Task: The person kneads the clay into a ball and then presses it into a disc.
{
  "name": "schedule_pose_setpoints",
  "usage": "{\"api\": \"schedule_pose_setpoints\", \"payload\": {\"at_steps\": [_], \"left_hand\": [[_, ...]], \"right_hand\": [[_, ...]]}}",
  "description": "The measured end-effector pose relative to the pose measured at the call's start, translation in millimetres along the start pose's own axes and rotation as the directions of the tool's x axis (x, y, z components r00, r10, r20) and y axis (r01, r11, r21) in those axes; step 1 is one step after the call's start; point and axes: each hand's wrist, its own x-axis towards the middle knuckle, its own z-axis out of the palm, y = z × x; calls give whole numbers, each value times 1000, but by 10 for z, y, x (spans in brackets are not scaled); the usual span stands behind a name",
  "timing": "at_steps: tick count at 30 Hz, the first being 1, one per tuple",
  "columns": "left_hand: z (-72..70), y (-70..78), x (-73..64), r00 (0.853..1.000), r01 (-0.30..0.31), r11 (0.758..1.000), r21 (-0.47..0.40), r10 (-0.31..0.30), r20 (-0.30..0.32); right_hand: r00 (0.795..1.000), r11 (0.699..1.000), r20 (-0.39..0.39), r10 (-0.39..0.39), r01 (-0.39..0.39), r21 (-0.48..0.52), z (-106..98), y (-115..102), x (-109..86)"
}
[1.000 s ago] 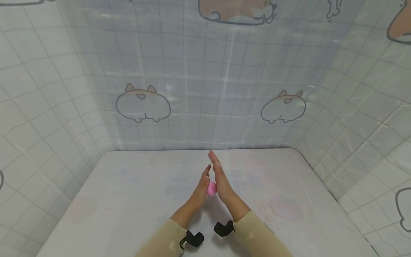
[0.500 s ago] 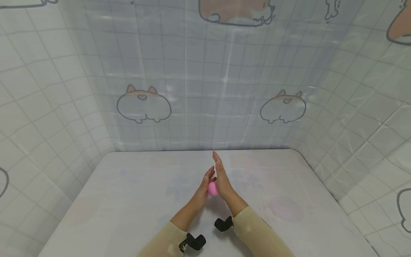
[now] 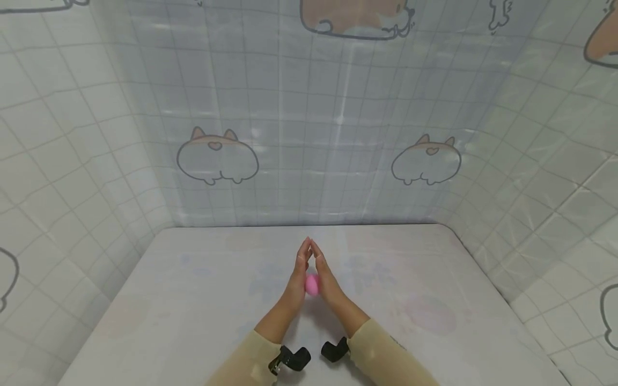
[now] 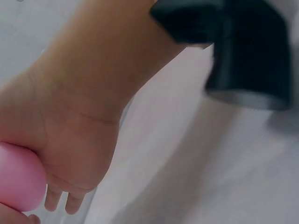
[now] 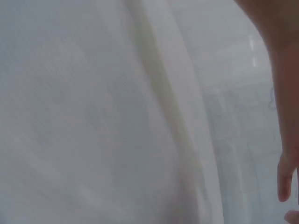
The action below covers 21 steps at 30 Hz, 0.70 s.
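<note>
A smooth pink ball [image 3: 312, 284] sits between my two palms, over the middle of the table. My left hand [image 3: 298, 279] presses on it from the left with fingers straight. From the other side my right hand [image 3: 326, 277] presses too, its fingers also straight. The fingertips of both hands lean together at the top like a tent. In the left wrist view the ball [image 4: 21, 177] lies against the base of the left palm [image 4: 74, 135]. The right wrist view catches only the edge of the right hand [image 5: 287, 154], and no ball shows there.
A white table [image 3: 193, 300] with faint pastel prints lies under the hands. Behind and beside it hang white grid-patterned curtains [image 3: 309, 161] with cartoon dogs. Black wrist-camera mounts [image 3: 295, 358] stick out from both beige sleeves [image 3: 248, 362].
The right hand, earlier reaching further forward, has slid back toward the body until the fingertips are level. The ball has shifted slightly left and stays between the palms.
</note>
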Motion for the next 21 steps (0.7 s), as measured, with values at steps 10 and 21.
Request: {"api": "schedule_pose_setpoints", "payload": {"at_steps": [10, 21], "left_hand": [[-10, -5, 82, 994, 35, 997, 69, -28, -103], [13, -151, 148, 990, 104, 988, 118, -91, -106]], "right_hand": [[996, 996, 52, -76, 73, 57, 75, -138, -104], [983, 984, 50, -175, 172, 52, -52, -370, -79]]}}
